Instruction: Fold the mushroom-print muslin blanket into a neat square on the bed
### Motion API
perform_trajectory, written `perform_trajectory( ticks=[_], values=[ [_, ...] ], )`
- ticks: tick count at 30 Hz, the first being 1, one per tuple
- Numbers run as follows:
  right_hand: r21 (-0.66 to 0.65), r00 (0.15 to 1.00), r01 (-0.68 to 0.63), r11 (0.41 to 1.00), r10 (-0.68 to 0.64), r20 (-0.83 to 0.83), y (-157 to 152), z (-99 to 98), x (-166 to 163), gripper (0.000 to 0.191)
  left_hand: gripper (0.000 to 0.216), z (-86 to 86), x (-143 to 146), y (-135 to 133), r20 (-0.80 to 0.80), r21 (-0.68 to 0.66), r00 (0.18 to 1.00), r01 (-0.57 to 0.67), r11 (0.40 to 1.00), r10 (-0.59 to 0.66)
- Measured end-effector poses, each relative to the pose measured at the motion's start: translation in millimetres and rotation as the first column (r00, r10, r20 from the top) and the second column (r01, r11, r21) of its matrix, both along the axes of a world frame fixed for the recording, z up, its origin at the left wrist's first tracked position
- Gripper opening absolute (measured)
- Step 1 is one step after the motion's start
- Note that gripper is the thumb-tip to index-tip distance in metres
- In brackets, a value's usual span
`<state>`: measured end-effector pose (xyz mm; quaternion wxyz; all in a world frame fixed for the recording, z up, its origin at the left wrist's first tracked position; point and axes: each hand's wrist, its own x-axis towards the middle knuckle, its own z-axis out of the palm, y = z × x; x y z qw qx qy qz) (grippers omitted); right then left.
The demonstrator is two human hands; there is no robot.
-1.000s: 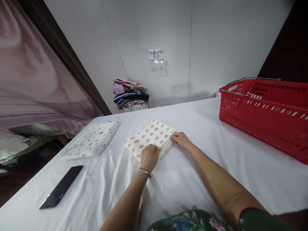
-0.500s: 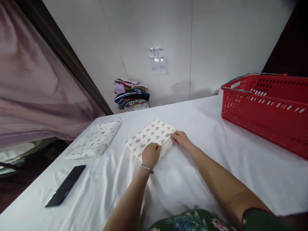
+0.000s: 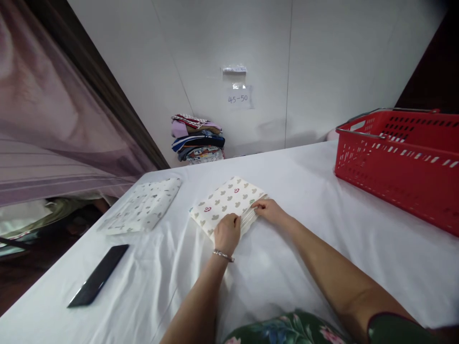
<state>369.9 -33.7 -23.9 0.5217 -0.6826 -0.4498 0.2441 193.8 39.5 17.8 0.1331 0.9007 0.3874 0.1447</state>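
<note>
A folded cream cloth (image 3: 226, 203) with small heart prints lies on the white-covered table (image 3: 308, 239) in front of me. My left hand (image 3: 227, 232), with a bracelet at the wrist, is closed over the cloth's near edge. At the cloth's right corner, my right hand (image 3: 270, 210) pinches the layered edge with curled fingers. Both forearms reach in from the bottom of the view.
A second folded printed cloth (image 3: 145, 206) lies to the left. A black phone (image 3: 99, 274) sits near the table's left edge. A red plastic basket (image 3: 401, 162) stands at the right. A pile of folded clothes (image 3: 198, 139) rests against the white wall, under paper labels (image 3: 239, 98).
Both hands stay on the heart-print cloth and have shifted slightly along its near edge. The view has drifted a little to the left and down.
</note>
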Motion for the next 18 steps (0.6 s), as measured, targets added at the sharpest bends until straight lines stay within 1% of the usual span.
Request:
perform_trajectory(
  ticks=[3,8,10,12,15,18],
  values=[
    [-0.029,0.986,-0.048,0.998,0.052,0.160,-3,-0.4,3,0.027,0.019,-2.4,-1,-1,0.022,0.022,0.999,0.028,0.999,-0.028],
    [-0.055,0.918,-0.087,0.995,0.102,0.382,-5,5.5,3,0.024,0.020,-6.0,-3,-1,0.052,0.059,0.993,0.098,0.993,-0.102],
    [-0.047,0.912,-0.087,0.995,0.098,0.399,-5,7.4,3,0.023,0.022,-7.0,-4,-2,0.060,0.072,0.991,0.118,0.990,-0.122],
    [-0.030,0.925,-0.098,0.995,0.102,0.366,-6,8.6,5,0.022,0.025,-7.4,-5,-2,0.051,0.090,0.990,0.130,0.987,-0.134],
    [-0.041,0.937,-0.130,0.991,0.136,0.321,-8,10.5,9,0.021,0.023,-6.6,-6,-4,-0.009,0.113,0.989,0.148,0.983,-0.148],
    [-0.061,0.934,-0.150,0.987,0.162,0.319,-11,12.4,11,0.021,0.022,-4.8,-6,-5,-0.052,0.123,0.987,0.155,0.980,-0.149]
  ],
)
